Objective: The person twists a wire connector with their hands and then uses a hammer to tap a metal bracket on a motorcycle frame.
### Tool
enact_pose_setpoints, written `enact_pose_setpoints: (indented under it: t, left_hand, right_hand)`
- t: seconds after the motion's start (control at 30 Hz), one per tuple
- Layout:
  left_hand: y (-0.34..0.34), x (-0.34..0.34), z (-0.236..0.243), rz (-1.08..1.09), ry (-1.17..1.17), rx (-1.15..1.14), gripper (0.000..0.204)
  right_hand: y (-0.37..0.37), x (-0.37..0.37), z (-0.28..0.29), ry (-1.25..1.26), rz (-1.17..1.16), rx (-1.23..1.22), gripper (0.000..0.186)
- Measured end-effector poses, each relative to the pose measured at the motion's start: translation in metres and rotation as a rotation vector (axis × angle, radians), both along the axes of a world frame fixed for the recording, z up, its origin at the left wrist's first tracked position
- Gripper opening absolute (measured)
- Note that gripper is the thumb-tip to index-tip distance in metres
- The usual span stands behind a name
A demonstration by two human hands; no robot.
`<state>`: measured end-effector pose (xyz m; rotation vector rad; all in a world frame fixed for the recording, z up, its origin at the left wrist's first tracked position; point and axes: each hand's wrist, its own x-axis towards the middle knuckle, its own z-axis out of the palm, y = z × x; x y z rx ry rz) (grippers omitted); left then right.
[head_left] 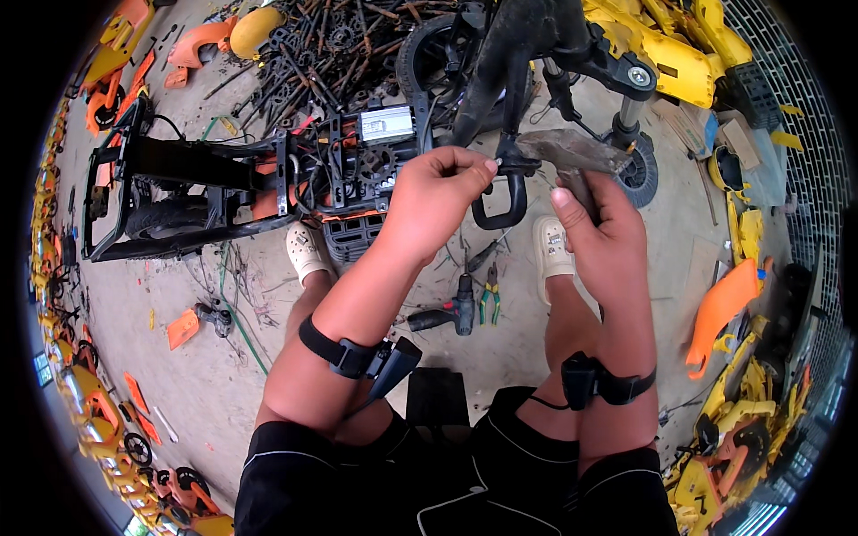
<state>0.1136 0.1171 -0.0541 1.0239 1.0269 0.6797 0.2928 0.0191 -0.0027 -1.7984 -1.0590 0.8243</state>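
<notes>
My right hand (612, 232) is wrapped round the handle of a hammer (572, 150). The worn grey head lies level, just to the right of a black frame tube. Thumb and fingers of my left hand (429, 201) are pinched together at a dark fitting on that tube; what they hold is hidden. Below the fingertips hangs a black D-shaped metal loop (502, 219). Both belong to a partly stripped black scooter frame (500, 80) standing in front of me, with a fork and small wheel at its right.
Between my feet lie a cordless drill (463, 308) and green-handled pliers (490, 295). A stripped chassis (197, 174) with a silver box (387, 125) stretches left. Behind it rises a heap of rusty rods (331, 54). Yellow panels (661, 67) and an orange panel (722, 308) lie right.
</notes>
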Motion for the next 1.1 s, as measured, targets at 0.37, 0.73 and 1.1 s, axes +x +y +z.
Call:
enact_pose_setpoints:
  t: [0.37, 0.73, 1.1]
  left_hand:
    - [0.018, 0.008, 0.004, -0.066, -0.028, -0.229, 0.016]
    - [0.021, 0.010, -0.004, -0.079, -0.091, -0.205, 0.015]
    - [0.021, 0.011, -0.003, -0.064, -0.025, -0.178, 0.018]
  right_hand:
    - [0.009, 0.001, -0.011, -0.114, 0.089, 0.109, 0.035]
    - [0.011, -0.012, 0.003, -0.355, 0.082, 0.099, 0.037]
    - [0.012, -0.021, 0.005, -0.330, 0.014, 0.050, 0.036]
